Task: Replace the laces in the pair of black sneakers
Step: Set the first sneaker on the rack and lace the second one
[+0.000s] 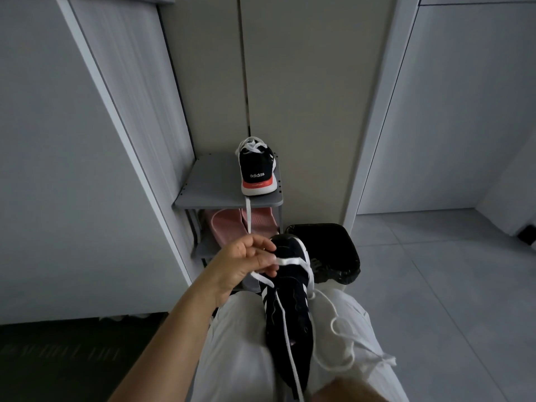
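Note:
A black sneaker (pixel 290 309) with white side stripes lies on my lap, toe pointing away. My left hand (pixel 246 262) pinches a white lace (pixel 285 261) at the toe end of the eyelets; the lace trails down over the shoe toward the bottom edge. My right hand is out of sight; only a bit of forearm (pixel 348 391) shows at the bottom. The second black sneaker (pixel 256 171) stands heel toward me on the grey shoe rack (pixel 208 195), with white laces, one end hanging over the shelf edge.
Pink slippers (pixel 223 227) sit on the rack's lower shelf. A black lined bin (pixel 327 250) stands right of the rack on the tiled floor. White doors and cabinet panels close in left, behind and right. A thin white drawstring (pixel 339 338) lies on my trousers.

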